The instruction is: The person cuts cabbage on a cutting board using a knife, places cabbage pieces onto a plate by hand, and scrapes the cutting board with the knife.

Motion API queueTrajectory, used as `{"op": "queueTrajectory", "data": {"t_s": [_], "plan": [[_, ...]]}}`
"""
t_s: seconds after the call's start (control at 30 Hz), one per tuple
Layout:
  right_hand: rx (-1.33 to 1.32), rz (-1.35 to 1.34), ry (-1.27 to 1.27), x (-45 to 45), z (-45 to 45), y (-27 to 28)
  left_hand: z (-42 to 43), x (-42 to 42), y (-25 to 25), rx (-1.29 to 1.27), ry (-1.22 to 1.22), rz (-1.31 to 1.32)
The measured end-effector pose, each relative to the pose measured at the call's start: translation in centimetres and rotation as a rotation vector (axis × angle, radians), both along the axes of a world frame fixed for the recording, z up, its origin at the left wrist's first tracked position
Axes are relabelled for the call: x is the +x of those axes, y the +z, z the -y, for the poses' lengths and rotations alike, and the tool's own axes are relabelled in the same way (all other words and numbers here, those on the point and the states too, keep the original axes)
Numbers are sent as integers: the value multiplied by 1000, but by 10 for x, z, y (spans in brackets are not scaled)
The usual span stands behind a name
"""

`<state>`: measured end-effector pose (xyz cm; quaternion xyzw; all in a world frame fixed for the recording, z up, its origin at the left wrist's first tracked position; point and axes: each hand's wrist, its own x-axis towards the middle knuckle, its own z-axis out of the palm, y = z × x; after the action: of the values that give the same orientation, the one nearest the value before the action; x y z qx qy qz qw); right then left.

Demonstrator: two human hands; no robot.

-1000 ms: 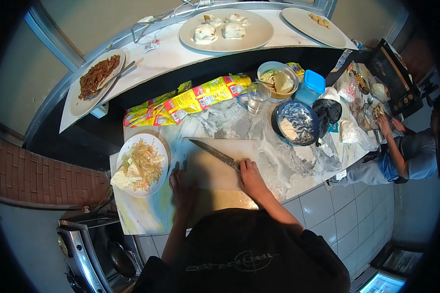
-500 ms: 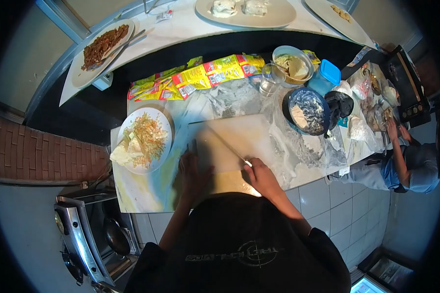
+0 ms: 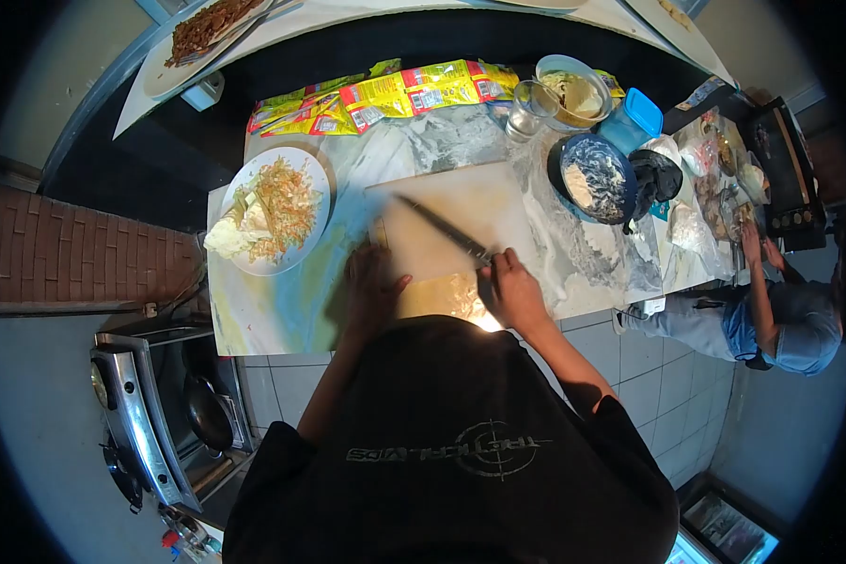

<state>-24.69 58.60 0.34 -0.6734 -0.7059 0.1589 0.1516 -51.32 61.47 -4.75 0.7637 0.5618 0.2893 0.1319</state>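
Observation:
My right hand (image 3: 515, 287) is closed around the handle of a kitchen knife (image 3: 442, 225). The dark blade slants up and left across a pale cutting board (image 3: 493, 193), which bears no food. At the board's lower left edge is my left hand (image 3: 374, 287), with its thumb apart from the fingers; it lies in shadow and I see nothing in it. A white plate (image 3: 312, 179) to the left carries shredded vegetables (image 3: 287, 211) and a piece of cabbage (image 3: 230, 232).
Yellow seasoning packets (image 3: 381, 97) line the counter's back. A floury blue bowl (image 3: 603, 169), a clear glass (image 3: 528, 113), another bowl (image 3: 587, 70) and a blue-lidded container (image 3: 642, 113) stand right. A co-worker (image 3: 785, 315) works farther right. A stove (image 3: 146, 423) is lower left.
The knife blade has turned from edge-on to showing its flat side. My left hand's outstretched fingers have drawn in somewhat. The whole view has tilted down, so the counter appears higher.

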Motion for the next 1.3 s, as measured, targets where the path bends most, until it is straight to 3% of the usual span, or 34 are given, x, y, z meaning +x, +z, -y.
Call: {"op": "queueTrajectory", "data": {"t_s": [0.1,0.17,0.23,0.3,0.37,0.43,0.53,0.57,0.63,0.77,0.83,0.9,0.97,1.07,1.1,1.23,1.3], "plan": [[13,30,146,1,8,-13,-2,-2,-2,32,-11,24],[13,49,-143,11,-6,-21,-1,-1,-2,47,6,6],[-22,35,-223,22,-17,-23,-2,-2,-2,38,-1,3],[46,59,-165,20,-11,-18,0,-2,-2,18,-16,-5],[-50,80,23,10,1,-7,-2,-2,-1,-12,-17,32],[-89,115,40,14,0,-7,-1,-2,2,13,-18,2],[22,127,-340,41,-15,-29,1,2,9,45,24,-78],[18,128,-343,46,-11,-20,1,3,11,59,59,-134],[27,75,-247,47,1,4,-1,1,14,27,57,-176],[-51,-22,16,43,31,-11,-13,-3,11,65,70,-215],[-45,40,-34,53,30,-25,-27,-5,4,78,103,-238],[-24,1,-423,62,18,-28,-34,-8,0,80,162,-271],[-42,61,-437,60,21,-28,-39,-11,-1,65,147,-259],[48,26,-1,44,47,-33,-39,-13,-9,84,156,-245],[-52,66,38,40,52,-28,-40,-13,-10,81,153,-243],[-51,48,-408,68,52,-42,-39,-17,-14,89,176,-221],[-80,92,-400,67,63,-33,-38,-18,-12,103,159,-200]]}}
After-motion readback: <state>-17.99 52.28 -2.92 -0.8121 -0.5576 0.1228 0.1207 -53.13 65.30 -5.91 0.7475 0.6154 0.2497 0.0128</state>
